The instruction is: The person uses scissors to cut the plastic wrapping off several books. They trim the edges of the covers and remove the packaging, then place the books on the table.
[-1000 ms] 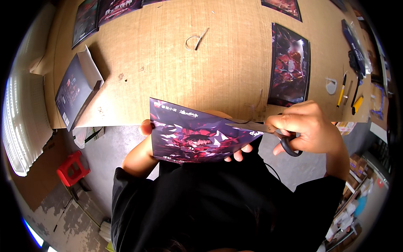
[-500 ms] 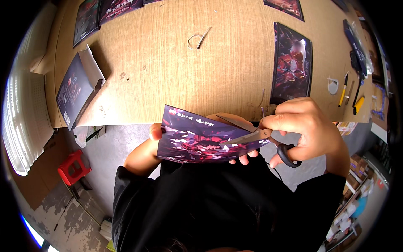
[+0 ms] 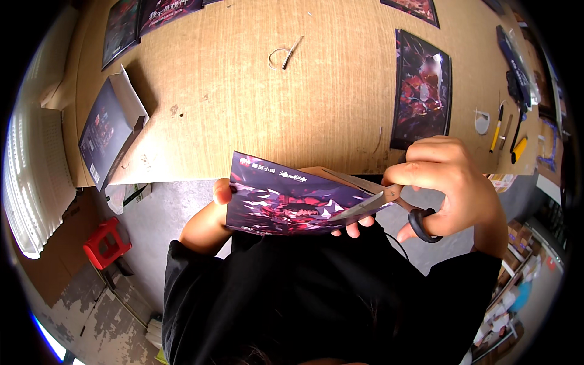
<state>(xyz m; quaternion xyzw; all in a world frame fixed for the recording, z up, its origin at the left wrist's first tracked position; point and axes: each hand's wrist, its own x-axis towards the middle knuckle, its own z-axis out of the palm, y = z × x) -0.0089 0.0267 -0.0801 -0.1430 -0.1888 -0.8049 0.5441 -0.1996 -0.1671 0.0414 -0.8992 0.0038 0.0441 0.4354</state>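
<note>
My left hand grips a flat, dark purple and red printed piece, thin like a card or flattened sleeve, tilted just off the table's front edge. Its thumb lies at the left end, and fingertips show under the lower right edge. My right hand holds scissors with black loops, blades parted at the piece's right end. One blade lies across the printed face; the other runs along the upper edge, partly behind it. Whether the blades are biting into it I cannot tell.
On the wooden table are a partly open dark printed cover at left, a similar flat piece at right, and a looped thin cord. Yellow-handled tools lie far right. A red stool stands below left.
My right hand has drawn the scissors slightly right, so less blade lies over the printed piece. A small thread-like bit by the blades no longer shows. My left hand stays nearly still.
</note>
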